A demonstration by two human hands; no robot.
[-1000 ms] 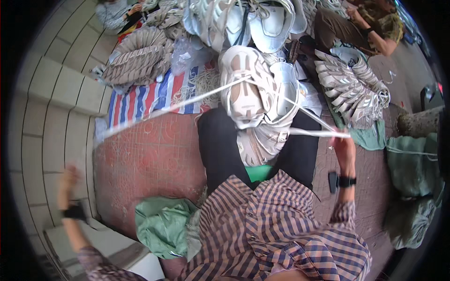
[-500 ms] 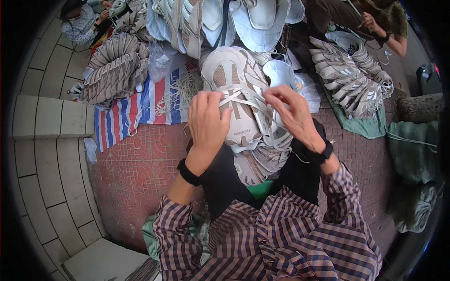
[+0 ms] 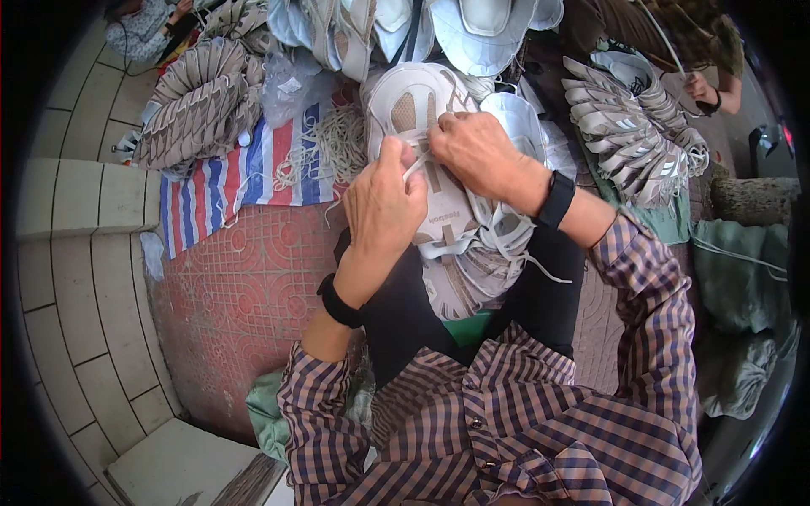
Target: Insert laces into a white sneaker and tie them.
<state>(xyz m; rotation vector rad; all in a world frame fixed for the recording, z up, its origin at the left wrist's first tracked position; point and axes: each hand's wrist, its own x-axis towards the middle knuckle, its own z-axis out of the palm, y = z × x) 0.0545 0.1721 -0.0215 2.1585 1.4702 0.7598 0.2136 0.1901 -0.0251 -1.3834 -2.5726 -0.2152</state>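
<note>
Across my lap lies a stack of beige shoe uppers (image 3: 456,291). The top shoe upper (image 3: 439,221), with tan mesh at its toe, carries a white shoelace (image 3: 413,169) running across its middle. My left hand (image 3: 381,207) rests at that upper's left edge, thumb and forefinger closed on the shoelace. Right beside it, my right hand (image 3: 488,160) is bent over the upper with its fingertips pinched together at the lacing; they partly hide the shoelace there. A loose lace end (image 3: 550,270) hangs off the stack onto my right thigh.
Loose laces (image 3: 333,143) lie heaped on a striped sheet (image 3: 228,190). Bundled uppers stand at the left (image 3: 194,110) and the right (image 3: 629,135). More shoe parts (image 3: 472,38) are piled ahead. Two people sit beyond; green sacks (image 3: 738,270) lie at the right.
My right hand has come left and over the top upper, closing its fingers at the lacing. My left hand has moved slightly right and now pinches the lace. The view has shifted slightly.
</note>
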